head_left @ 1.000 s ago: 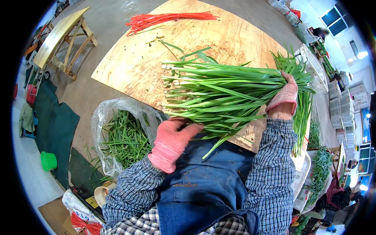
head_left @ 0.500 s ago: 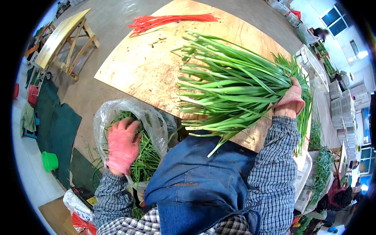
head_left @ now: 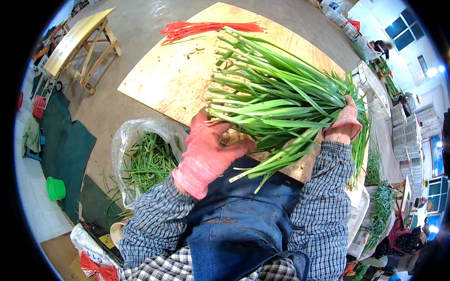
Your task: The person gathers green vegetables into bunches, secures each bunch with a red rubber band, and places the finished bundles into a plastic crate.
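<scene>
A big loose bunch of garlic chives lies across the wooden table, pale cut ends to the left and leaf tips to the right. My right hand, in a pink glove, is closed around the leafy end. Some stalks sag over the table's near edge toward my apron. My left hand, also pink-gloved, is at the lower cut ends with thumb and fingers spread; its fingertips are partly hidden by the stalks. Below it to the left, a clear plastic bag stands open, with loose green trimmings inside.
Red ties lie at the plywood table's far edge. More greens lie under and behind the bunch on the right. Another wooden table stands far left, a green basin on the floor. White crates are stacked at right; a person stands far right.
My left hand has come up out of the plastic bag, moving right to the cut ends of the chives. My right hand keeps its hold; a few lower stalks have shifted.
</scene>
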A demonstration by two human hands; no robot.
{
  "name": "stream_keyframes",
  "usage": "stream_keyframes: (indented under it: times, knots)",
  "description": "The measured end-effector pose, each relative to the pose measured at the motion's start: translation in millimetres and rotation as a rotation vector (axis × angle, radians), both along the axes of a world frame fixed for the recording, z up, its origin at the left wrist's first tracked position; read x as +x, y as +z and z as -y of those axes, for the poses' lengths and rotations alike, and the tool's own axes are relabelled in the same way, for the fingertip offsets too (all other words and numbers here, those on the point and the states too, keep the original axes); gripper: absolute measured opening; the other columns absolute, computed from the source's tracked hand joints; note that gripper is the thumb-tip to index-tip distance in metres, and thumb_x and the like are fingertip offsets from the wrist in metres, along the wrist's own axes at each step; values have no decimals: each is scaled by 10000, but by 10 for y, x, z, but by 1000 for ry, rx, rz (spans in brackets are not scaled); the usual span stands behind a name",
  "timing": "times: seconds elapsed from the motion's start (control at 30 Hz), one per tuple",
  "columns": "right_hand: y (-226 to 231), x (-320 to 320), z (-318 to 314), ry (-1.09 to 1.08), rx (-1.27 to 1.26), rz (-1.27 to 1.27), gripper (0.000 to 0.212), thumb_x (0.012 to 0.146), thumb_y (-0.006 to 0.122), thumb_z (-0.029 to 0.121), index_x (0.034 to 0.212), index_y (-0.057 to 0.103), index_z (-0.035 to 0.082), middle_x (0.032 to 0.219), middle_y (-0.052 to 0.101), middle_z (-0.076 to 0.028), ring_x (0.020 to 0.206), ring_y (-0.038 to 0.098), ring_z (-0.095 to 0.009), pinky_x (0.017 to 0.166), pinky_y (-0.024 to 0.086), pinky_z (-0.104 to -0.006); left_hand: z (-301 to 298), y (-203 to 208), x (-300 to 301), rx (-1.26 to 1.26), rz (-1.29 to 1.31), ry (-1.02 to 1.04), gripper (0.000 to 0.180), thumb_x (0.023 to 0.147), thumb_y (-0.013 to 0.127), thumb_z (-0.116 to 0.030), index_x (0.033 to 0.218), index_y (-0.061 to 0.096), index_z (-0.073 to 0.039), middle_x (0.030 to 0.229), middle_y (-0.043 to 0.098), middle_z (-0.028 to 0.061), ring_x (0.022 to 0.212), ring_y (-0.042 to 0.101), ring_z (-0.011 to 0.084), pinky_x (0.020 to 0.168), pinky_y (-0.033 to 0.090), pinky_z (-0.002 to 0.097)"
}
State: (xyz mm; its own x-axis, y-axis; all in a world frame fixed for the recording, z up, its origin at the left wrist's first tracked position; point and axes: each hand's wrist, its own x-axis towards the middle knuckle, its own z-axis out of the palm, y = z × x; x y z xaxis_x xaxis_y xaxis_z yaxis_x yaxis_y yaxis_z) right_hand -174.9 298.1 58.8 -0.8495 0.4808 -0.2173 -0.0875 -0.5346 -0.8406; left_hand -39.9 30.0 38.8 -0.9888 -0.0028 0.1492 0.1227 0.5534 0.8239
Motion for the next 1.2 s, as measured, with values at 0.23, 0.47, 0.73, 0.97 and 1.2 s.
stream_keyframes:
  times: [0.23,0.47,0.73,0.97,1.2]
  knots:
    - [17,14,16,-3,50,10,282,773,568,218,970,592,18,885,651,-137,686,630,-291,649,540,-404,118,-121,51,634,-37,-123,111,699,646,0,806,660,-26,980,613,122,937,578,259,839,454,318]
    - [31,35,-60,-21,85,27,294,827,498,258,1004,600,47,920,662,-123,721,639,-292,669,540,-416,1078,-247,438,466,155,-120,167,724,637,-108,868,657,-26,996,611,149,964,567,249,834,447,330]
    - [47,38,148,30,-6,16,288,852,464,254,1000,605,53,922,661,-121,734,638,-286,669,538,-417,298,-244,153,1123,388,-183,448,775,637,-229,1172,560,-35,1168,573,101,1051,557,262,899,439,412]
    - [-38,-69,-47,31,94,-28,270,834,485,243,980,609,54,898,654,-118,716,627,-279,660,534,-404,29,-508,46,1297,310,-375,530,805,606,-302,1256,461,-65,1215,535,137,1078,530,321,932,407,551]
    - [15,24,80,46,64,23,277,822,496,265,965,607,55,902,658,-120,715,628,-290,663,532,-414,-21,-479,45,1673,527,-335,450,813,575,-204,1229,499,-50,1190,559,124,1062,542,294,887,425,494]
